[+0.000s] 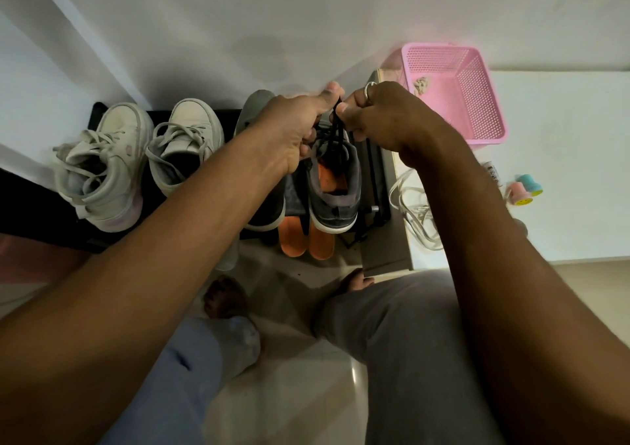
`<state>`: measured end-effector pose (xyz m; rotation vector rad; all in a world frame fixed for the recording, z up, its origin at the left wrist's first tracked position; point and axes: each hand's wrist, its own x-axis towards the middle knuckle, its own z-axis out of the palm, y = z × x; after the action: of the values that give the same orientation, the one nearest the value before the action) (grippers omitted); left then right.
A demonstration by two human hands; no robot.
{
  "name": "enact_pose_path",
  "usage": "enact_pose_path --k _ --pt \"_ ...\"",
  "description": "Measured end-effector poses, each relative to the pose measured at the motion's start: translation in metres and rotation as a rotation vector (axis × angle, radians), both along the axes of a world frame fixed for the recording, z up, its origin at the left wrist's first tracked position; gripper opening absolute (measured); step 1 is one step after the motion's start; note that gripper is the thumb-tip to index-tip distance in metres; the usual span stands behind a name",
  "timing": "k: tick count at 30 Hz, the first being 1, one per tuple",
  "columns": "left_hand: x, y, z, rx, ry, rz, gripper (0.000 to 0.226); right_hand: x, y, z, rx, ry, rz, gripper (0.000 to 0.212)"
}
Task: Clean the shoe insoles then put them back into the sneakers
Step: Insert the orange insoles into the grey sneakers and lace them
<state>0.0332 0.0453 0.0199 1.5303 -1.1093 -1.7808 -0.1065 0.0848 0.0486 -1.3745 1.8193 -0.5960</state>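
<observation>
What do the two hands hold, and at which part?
Both the left hand and the right hand pinch the black laces of the dark grey sneaker, above its opening.

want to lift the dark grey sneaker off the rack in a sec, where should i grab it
Grip the heel collar of the dark grey sneaker, coming from above on your near side: the heel faces you and the opening gapes upward, so fingers hook inside, thumb behind. The left hand and right hand pinch the laces up front.
</observation>
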Motion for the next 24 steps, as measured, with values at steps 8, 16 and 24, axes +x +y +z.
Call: enact_pose_path --k 8,16,24 --pt "0.002 0.018 -0.002 -0.159 -0.063 0.018 0.029 -0.011 0.0 -0.002 0.078 -0.037 -0.035 0.012" --pt "0.004 0.04 -0.013 -0.238 -0.15 -0.073 0.02 -0.01 0.002 -0.016 0.277 -0.367 -0.179 0.016" --pt "0.004 0.045 -0.026 -0.18 -0.315 -0.146 0.012 -0.011 0.004 -0.021 0.359 -0.355 -0.151 0.013"
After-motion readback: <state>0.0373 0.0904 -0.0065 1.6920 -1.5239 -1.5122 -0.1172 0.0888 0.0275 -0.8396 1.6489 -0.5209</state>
